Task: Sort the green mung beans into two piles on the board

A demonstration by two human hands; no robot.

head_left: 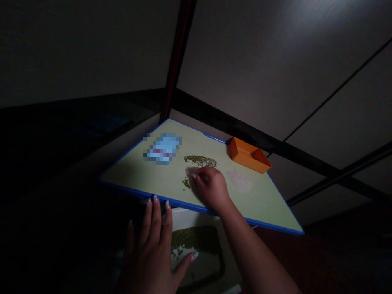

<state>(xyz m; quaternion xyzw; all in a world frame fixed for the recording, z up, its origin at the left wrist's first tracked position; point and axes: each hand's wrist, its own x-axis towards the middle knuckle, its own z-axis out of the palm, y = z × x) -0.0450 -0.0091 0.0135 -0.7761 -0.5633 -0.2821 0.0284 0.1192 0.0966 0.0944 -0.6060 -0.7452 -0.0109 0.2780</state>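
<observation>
My right hand [211, 185] is over a pale board with blue edges [131, 173], its fingers curled into a pinch. Whatever lies between the fingertips is too small to make out. Beyond the hand lies a spread of small green beans [197, 159], with paler grains mixed in on its right side. A smaller cluster of green beans [185, 183] sits just left of the fingertips. To the right of the hand is a patch of whitish grains [239, 179]. My left hand [156, 249] has its fingers spread at the board's front edge, holding nothing.
An orange rectangular tray [252, 159] stands at the board's far right. A blurred-out light blue item [165, 145] lies at the far left. Below the front edge, a white container [190, 216] holds more green beans. Walls rise behind the board, and the surroundings are dark.
</observation>
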